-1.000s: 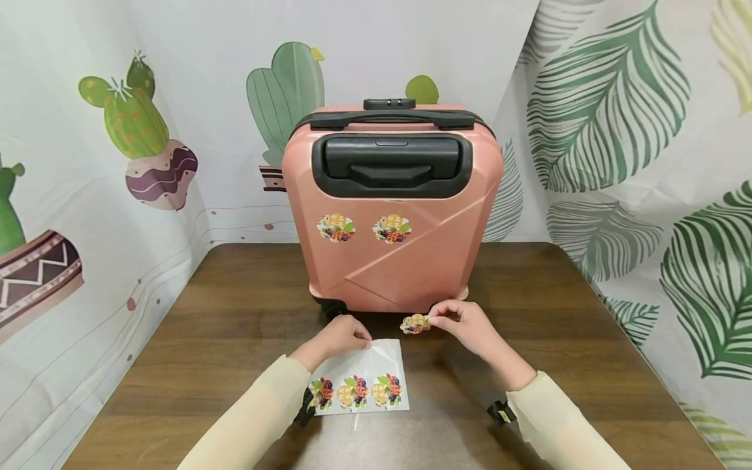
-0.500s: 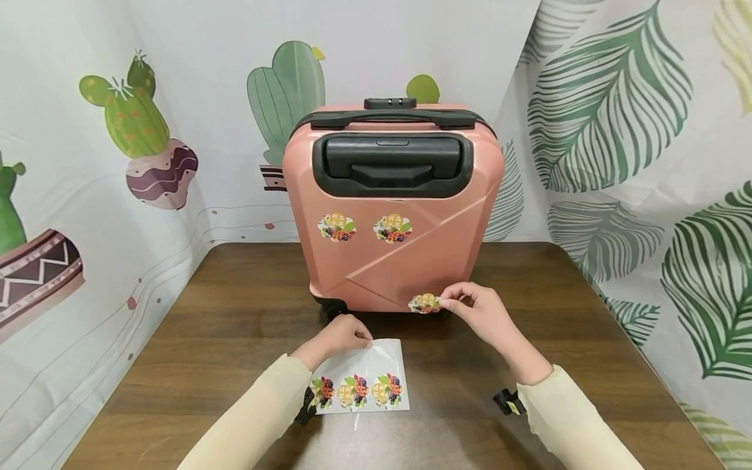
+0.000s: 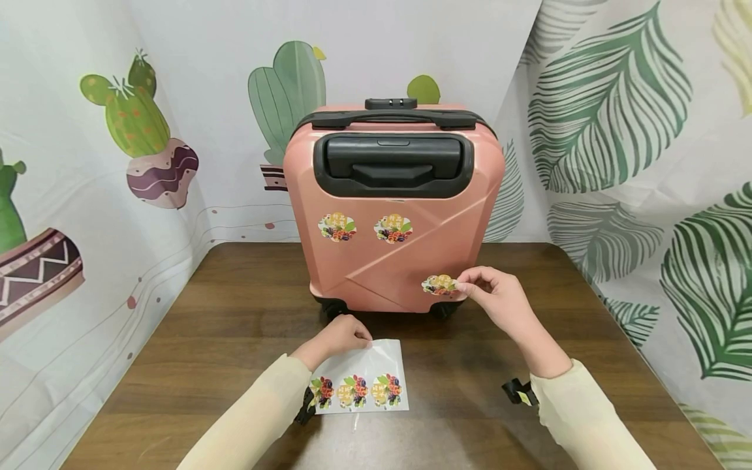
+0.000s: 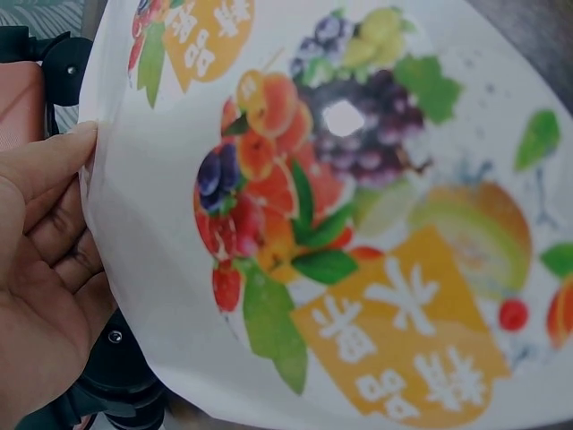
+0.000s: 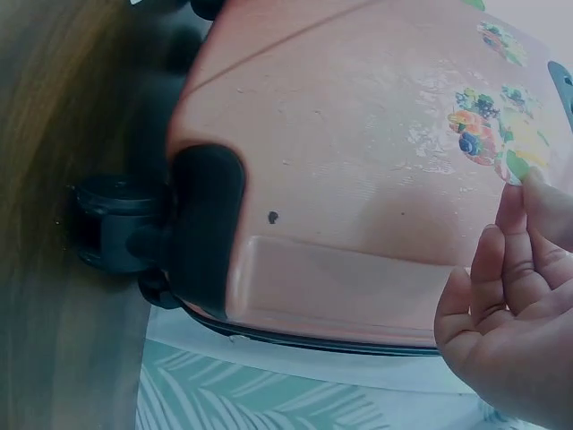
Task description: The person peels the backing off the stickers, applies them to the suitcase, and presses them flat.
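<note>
A pink suitcase (image 3: 382,264) stands upright on the table, with two round fruit stickers, one on the left (image 3: 337,227) and one on the right (image 3: 393,228), side by side on its front. My right hand (image 3: 499,299) pinches another fruit sticker (image 3: 438,285) by its edge, in front of the suitcase's lower right part. Whether that sticker touches the shell cannot be told. Thumb and fingers of my left hand (image 3: 339,336) pinch the top edge of a white sticker sheet (image 3: 384,356). Several fruit stickers show along its lower part; in the left wrist view the sheet (image 4: 143,269) bows upward.
The brown wooden table (image 3: 235,326) extends around the suitcase. Black wheels, one of them the near wheel (image 5: 121,224), support the suitcase. Behind hangs a white cloth (image 3: 223,130) printed with cacti and leaves.
My right hand has moved up and to the right with the pinched sticker, from above the table to before the suitcase's lower right. My left hand and the sheet have stayed put.
</note>
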Available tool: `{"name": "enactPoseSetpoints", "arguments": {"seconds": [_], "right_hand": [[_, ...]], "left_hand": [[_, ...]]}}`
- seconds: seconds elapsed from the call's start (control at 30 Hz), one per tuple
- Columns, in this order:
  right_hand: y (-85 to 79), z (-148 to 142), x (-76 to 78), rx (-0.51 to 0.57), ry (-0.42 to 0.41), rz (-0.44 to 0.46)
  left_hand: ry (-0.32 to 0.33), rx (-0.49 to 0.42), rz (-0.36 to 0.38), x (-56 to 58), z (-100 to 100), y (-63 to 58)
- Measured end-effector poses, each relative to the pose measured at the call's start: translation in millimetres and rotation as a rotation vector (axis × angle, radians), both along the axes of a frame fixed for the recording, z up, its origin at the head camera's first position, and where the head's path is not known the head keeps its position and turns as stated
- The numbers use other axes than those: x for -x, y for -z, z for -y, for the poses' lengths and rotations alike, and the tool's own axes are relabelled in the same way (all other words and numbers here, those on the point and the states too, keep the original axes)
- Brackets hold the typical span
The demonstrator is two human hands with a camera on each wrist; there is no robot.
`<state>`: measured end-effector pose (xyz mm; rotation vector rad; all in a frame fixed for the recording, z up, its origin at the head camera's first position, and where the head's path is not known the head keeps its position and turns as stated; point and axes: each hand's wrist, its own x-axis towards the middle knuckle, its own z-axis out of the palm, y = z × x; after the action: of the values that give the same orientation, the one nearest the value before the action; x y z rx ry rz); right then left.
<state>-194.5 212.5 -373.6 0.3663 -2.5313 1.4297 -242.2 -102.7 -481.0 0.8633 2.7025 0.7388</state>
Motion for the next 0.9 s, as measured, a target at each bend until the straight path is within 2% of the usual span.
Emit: {"name": "enactPoseSetpoints", "arguments": {"seconds": [0.17, 0.43, 0.9], "right_hand": [[-6.8, -0.1, -1.2, 0.005, 0.009, -0.007], [-17.2, -0.2, 0.2, -0.033, 0.070, -0.027], [-40.4, -4.2, 3.1, -0.023, 0.105, -0.089]], "left_hand": [[0.004, 0.000, -0.004, 0.3, -0.2, 0.3], [-0.011, 0.008, 0.009, -0.2, 0.1, -0.2], [-0.006, 0.009, 0.004, -0.3, -0.2, 0.0]]}}
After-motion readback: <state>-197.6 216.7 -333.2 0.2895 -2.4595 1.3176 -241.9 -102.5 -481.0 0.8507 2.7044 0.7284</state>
